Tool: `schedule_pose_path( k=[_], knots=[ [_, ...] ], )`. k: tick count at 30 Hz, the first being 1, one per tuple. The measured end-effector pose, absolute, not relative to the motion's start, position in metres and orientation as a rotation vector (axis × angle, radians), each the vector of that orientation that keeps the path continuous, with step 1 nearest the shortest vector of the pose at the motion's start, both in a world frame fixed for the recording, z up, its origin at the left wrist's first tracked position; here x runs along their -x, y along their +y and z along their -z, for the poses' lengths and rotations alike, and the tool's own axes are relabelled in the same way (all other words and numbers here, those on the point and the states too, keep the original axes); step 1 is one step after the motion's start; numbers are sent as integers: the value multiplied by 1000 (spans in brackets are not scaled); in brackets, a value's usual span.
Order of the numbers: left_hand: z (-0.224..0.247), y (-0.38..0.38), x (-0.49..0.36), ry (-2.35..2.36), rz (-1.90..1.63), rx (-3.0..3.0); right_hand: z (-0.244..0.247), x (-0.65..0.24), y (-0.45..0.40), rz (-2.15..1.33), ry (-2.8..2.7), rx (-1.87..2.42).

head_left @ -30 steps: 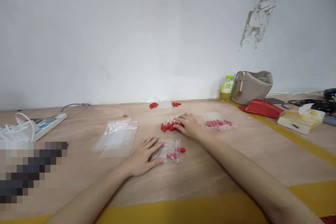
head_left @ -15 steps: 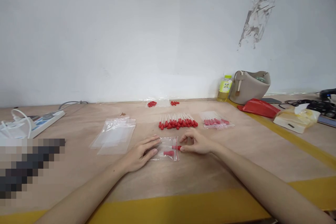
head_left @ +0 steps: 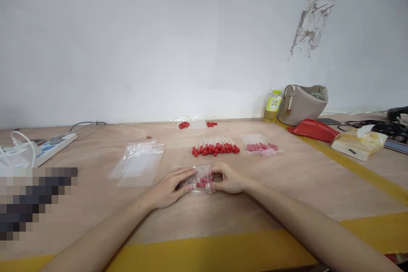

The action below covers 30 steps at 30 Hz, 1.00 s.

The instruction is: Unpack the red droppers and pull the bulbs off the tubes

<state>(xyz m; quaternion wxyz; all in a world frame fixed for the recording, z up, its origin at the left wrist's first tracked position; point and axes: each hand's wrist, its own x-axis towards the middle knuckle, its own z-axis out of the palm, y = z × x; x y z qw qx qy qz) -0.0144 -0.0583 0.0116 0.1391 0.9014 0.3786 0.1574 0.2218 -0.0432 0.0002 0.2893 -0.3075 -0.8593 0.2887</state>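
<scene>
Red-tipped pcs (head_left: 201, 185) apparently being loaded in clear bag (head_left: 199, 171) on table (head_left: 197, 221), steadied by L hand (head_left: 167, 189), fingers apart; mouth (head_left: 213, 189) touched by R hand (head_left: 230, 178), pinch unclear. Steady mouth needed next.

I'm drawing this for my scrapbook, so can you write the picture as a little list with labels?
Left hand: on a clear plastic bag
Right hand: at the bag's red-striped end
In that bag: red-bulbed clear droppers
Beyond the hands: a row of more droppers
To the left: overlapping flat plastic bags
By the wall: yellow-capped bottle, beige drawstring bag
</scene>
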Motion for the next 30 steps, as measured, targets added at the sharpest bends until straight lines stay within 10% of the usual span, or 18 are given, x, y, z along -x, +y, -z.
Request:
schedule_pose_path(
  k=[30],
  knots=[
    [-5,-59,18,1369,-519,-2638,-13,-268,-35,-1127,-1919,1160]
  ],
)
